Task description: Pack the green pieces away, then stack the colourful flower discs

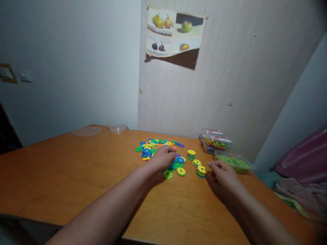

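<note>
I see my left hand (163, 158) resting knuckles-up on the heap of flat, notched plastic discs (155, 147) spread across the middle of the orange table (63, 170). Its fingers are curled down into the pile, but they hide whatever is under them, so I cannot tell whether they grip a disc. My right hand (222, 175) lies further right, fingers drawn together, the fingertips touching or just beside a small stack of yellow discs (201, 170); whether it pinches one I cannot make out.

Two more short stacks (191, 154) stand between the heap and that hand, and a green disc (168, 174) and a yellow disc (181, 171) lie loose just beside my left wrist.

Behind the right hand sit a clear tub of green pieces (233, 161) and, beyond it, a clear box of mixed colours (214, 142). At the far edge of the table are a shallow clear bowl (117, 128) and a flat clear lid (87, 131). A fruit poster (175, 32) hangs on the wood panel behind.

The light is dim and the discs are too small to count; the right edge shows only crumpled cloth (301, 183), cut off.
</note>
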A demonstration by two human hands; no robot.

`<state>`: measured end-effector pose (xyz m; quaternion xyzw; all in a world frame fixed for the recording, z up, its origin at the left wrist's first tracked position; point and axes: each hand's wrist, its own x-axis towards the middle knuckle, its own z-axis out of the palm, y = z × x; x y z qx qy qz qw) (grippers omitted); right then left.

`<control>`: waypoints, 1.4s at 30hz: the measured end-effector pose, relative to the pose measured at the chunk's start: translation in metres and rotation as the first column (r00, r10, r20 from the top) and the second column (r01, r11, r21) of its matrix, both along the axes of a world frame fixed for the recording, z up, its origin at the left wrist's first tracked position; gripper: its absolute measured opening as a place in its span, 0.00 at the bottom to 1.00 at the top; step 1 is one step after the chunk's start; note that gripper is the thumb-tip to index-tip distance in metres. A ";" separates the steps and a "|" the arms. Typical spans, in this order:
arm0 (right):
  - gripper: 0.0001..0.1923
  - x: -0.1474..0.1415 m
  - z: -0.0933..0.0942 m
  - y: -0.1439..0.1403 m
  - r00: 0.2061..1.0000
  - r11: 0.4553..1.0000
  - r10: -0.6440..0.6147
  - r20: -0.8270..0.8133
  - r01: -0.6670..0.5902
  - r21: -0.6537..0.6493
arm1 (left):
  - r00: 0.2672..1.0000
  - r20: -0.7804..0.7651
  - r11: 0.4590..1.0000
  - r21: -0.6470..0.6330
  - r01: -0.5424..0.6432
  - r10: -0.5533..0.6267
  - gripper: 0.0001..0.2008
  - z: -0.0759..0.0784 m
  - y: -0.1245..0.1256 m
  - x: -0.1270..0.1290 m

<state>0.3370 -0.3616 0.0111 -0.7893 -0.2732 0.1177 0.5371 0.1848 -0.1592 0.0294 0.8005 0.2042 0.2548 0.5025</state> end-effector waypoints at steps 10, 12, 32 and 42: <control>0.14 -0.048 0.007 0.066 0.785 0.778 0.393 0.479 -0.007 -0.628 | 0.980 0.014 0.880 0.438 -0.186 0.200 0.12 -0.020 0.053 -0.047; 0.17 -0.049 0.006 0.073 0.762 0.727 0.431 0.484 0.025 -0.686 | 0.972 -0.026 0.845 0.501 -0.188 0.231 0.12 -0.018 0.053 -0.051; 0.35 -0.060 -0.031 0.121 0.794 0.840 0.331 0.511 -0.001 -0.543 | 0.945 -0.009 0.746 0.616 -0.252 0.326 0.10 -0.028 0.064 -0.045; 0.37 -0.107 -0.040 0.173 0.790 0.878 0.390 0.472 -0.164 -0.451 | 0.867 0.027 0.783 0.417 -0.462 0.497 0.12 -0.027 0.091 -0.051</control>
